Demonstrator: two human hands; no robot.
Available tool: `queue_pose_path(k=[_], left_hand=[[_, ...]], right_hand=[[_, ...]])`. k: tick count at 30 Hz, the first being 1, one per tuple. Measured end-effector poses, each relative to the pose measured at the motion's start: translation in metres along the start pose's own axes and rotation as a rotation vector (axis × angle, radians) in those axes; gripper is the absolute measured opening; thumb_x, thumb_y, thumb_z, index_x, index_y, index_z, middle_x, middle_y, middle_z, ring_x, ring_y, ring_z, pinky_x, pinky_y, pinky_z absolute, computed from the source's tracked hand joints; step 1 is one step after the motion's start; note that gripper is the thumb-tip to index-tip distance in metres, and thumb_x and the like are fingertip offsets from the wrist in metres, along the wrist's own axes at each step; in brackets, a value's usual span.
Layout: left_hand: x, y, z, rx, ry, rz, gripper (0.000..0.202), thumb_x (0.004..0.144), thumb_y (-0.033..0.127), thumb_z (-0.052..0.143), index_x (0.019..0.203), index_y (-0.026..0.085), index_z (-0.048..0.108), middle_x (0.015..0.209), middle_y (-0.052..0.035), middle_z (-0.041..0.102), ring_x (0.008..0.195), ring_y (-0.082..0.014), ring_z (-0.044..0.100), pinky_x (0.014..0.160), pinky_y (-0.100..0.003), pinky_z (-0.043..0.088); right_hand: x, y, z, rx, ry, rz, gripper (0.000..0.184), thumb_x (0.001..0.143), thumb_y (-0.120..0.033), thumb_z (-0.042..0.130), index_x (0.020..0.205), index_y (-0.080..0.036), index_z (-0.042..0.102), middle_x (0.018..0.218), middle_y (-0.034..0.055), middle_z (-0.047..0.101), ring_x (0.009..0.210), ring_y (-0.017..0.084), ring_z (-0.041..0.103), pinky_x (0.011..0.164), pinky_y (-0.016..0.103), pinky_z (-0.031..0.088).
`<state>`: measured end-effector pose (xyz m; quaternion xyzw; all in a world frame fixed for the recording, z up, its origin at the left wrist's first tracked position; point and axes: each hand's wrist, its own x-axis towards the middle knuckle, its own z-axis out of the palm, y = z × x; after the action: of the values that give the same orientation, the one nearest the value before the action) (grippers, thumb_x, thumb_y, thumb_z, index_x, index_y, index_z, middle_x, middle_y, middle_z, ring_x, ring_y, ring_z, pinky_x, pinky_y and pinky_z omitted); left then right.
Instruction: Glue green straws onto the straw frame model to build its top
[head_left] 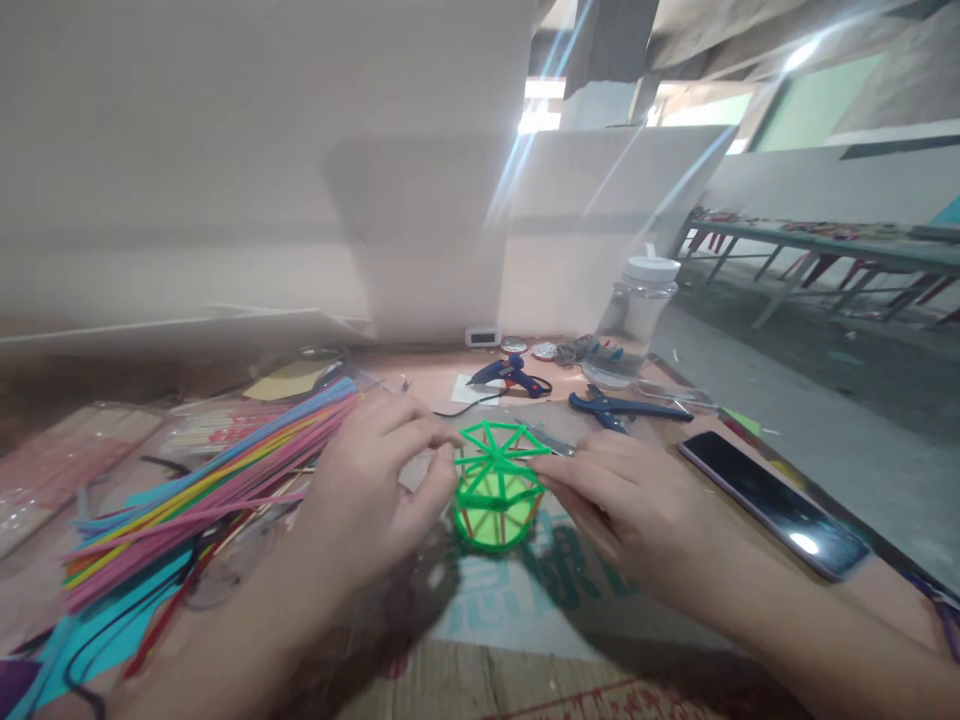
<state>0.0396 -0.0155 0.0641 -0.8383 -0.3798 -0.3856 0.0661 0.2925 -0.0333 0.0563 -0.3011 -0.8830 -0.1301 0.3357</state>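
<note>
In the middle stands a small round structure (496, 490) of bright green fuzzy rings joined by thin brown sticks, with a yellow-green disc at its bottom. Over its top lies a green spoked ring (495, 455), a little tilted. My left hand (382, 465) pinches the left edge of this ring between thumb and fingers. On the opposite side, my right hand (619, 485) has its fingers closed at the ring's right edge. Whether the spoked ring is joined to the structure below, I cannot tell.
A bundle of coloured pipe cleaners (217, 480) lies at left. Behind the structure are a blue glue gun (510, 374) and blue-handled cutters (630, 405). A phone (772, 500) lies at right, and a clear bottle (643, 300) with a white lid stands at the back right.
</note>
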Motion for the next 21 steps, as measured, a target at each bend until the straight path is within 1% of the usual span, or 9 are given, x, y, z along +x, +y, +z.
queue_pose_path(k=[3,5,6,9,13,15,17,21], left_hand=[[-0.001,0.009,0.003,-0.146,-0.047,-0.036,0.012,0.095,0.028,0.061,0.093,0.024,0.073,0.09,-0.003,0.069,0.086,-0.0206,0.063,0.076,-0.035,0.049],[-0.003,0.015,0.008,-0.183,-0.056,-0.049,0.011,0.095,0.033,0.065,0.092,0.025,0.073,0.091,-0.0029,0.069,0.088,-0.0209,0.063,0.076,-0.035,0.05],[-0.004,0.016,0.011,-0.199,-0.054,-0.053,0.011,0.096,0.033,0.065,0.091,0.026,0.073,0.091,-0.0028,0.069,0.088,-0.0207,0.063,0.076,-0.035,0.05],[-0.006,0.017,0.017,-0.236,-0.058,-0.051,0.012,0.097,0.026,0.063,0.089,0.025,0.073,0.089,-0.0021,0.07,0.086,-0.0194,0.063,0.075,-0.034,0.049],[-0.005,0.016,0.015,-0.25,-0.065,-0.062,0.012,0.093,0.017,0.062,0.089,0.024,0.072,0.088,-0.001,0.07,0.084,-0.0182,0.063,0.074,-0.033,0.049],[-0.004,0.016,0.014,-0.24,-0.056,-0.059,0.013,0.091,0.015,0.062,0.088,0.023,0.071,0.086,-0.0006,0.069,0.083,-0.0174,0.063,0.072,-0.032,0.048],[-0.004,0.017,0.013,-0.186,-0.036,-0.025,0.014,0.092,0.015,0.06,0.088,0.022,0.07,0.085,-0.0012,0.069,0.082,-0.0176,0.062,0.072,-0.033,0.048],[-0.007,0.02,0.017,0.028,0.006,0.086,0.014,0.096,0.018,0.057,0.09,0.02,0.07,0.085,-0.0036,0.069,0.081,-0.0209,0.059,0.075,-0.038,0.045]], right_hand=[[0.0,0.0,0.0,0.013,0.01,-0.004,0.016,0.099,-0.015,0.056,0.104,-0.014,0.071,0.075,0.0046,0.07,0.067,0.018,0.062,0.061,0.03,0.047],[-0.001,-0.001,0.0,0.007,0.008,-0.015,0.018,0.099,-0.014,0.055,0.108,-0.015,0.07,0.075,0.0041,0.07,0.067,0.017,0.062,0.06,0.03,0.047],[-0.001,-0.001,0.0,0.001,0.004,-0.026,0.019,0.099,-0.012,0.054,0.109,-0.015,0.07,0.074,0.0039,0.069,0.066,0.018,0.061,0.06,0.03,0.047],[-0.001,-0.002,0.001,-0.01,0.015,-0.058,0.02,0.097,-0.009,0.054,0.109,-0.012,0.069,0.071,0.0033,0.066,0.064,0.018,0.059,0.059,0.032,0.045],[0.001,-0.003,-0.001,-0.009,0.004,-0.061,0.018,0.097,-0.01,0.054,0.107,-0.012,0.07,0.069,0.0029,0.065,0.063,0.018,0.058,0.058,0.033,0.044],[0.002,-0.005,-0.003,-0.002,-0.003,-0.072,0.018,0.096,-0.009,0.055,0.107,-0.011,0.07,0.069,0.0026,0.064,0.063,0.018,0.057,0.058,0.032,0.043],[0.002,-0.007,-0.004,0.0,-0.001,-0.096,0.019,0.095,-0.006,0.054,0.106,-0.01,0.069,0.069,0.0027,0.064,0.063,0.018,0.056,0.057,0.032,0.043],[-0.002,-0.009,0.003,-0.031,0.014,-0.117,0.023,0.096,-0.004,0.049,0.108,-0.009,0.067,0.07,0.0039,0.064,0.064,0.019,0.054,0.059,0.033,0.043]])
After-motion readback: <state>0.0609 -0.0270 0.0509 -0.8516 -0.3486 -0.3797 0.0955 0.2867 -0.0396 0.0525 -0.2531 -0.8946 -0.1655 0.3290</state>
